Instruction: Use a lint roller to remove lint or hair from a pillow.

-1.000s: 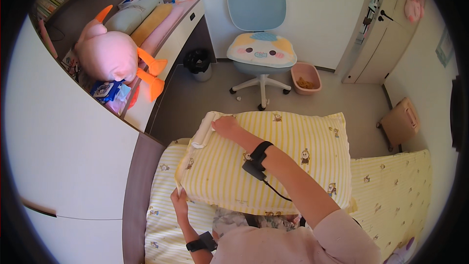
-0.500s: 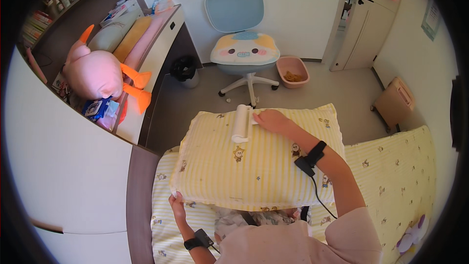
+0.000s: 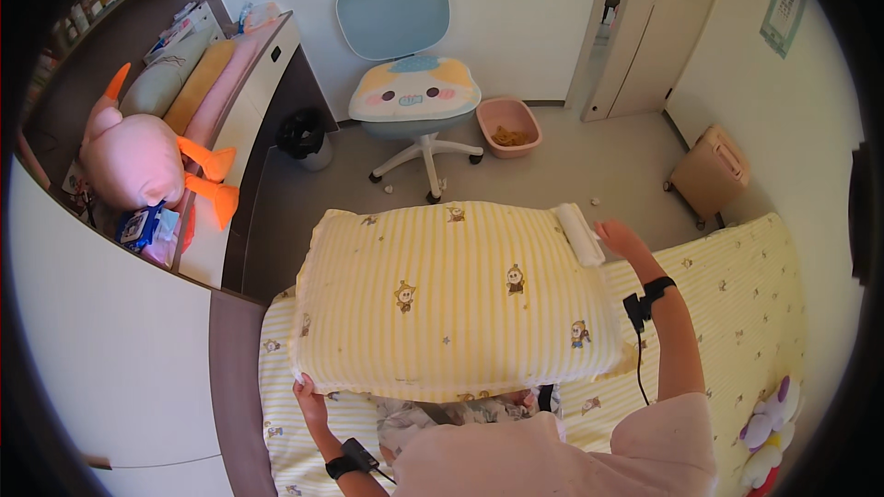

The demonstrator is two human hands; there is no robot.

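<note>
Yel./wht. striped rectangular fabric pillow (image 3: pixel 451 313), qty 1, w/ small printed figures: located in front of the torso, nr. edge over the lap, far edge seen against the floor. Nr. L. corner gripped btwn. fingers and thumb of left hand (image 3: pixel 307 387).

Wht. cylindrical roller (image 3: pixel 580 236), qty 1: set on the pillow's far R. corner, angled along the R. edge, touching the fabric. Held at its R. side by right hand (image 3: pixel 622 237), fingers closed; handle mostly hidden.

Blk. wrist straps, qty 2: one worn per arm.

Yel./wht. patterned fabric bed sheet (image 3: pixel 737 313): spread under and R. of the pillow. Wht./purple soft plush toy (image 3: pixel 772 416): placed nr. the bed's R. edge.

Wht.-fronted long desk (image 3: pixel 207 235): pink round plush toy w/ orange limbs (image 3: pixel 133 164) laid toward nr. end, blue plastic packet (image 3: pixel 140 226) just beside it; mustard long soft cushion (image 3: pixel 197 83) laid toward far end.

Blue-grey swivel chair (image 3: pixel 394 14): stood beyond the pillow's far edge.
</note>
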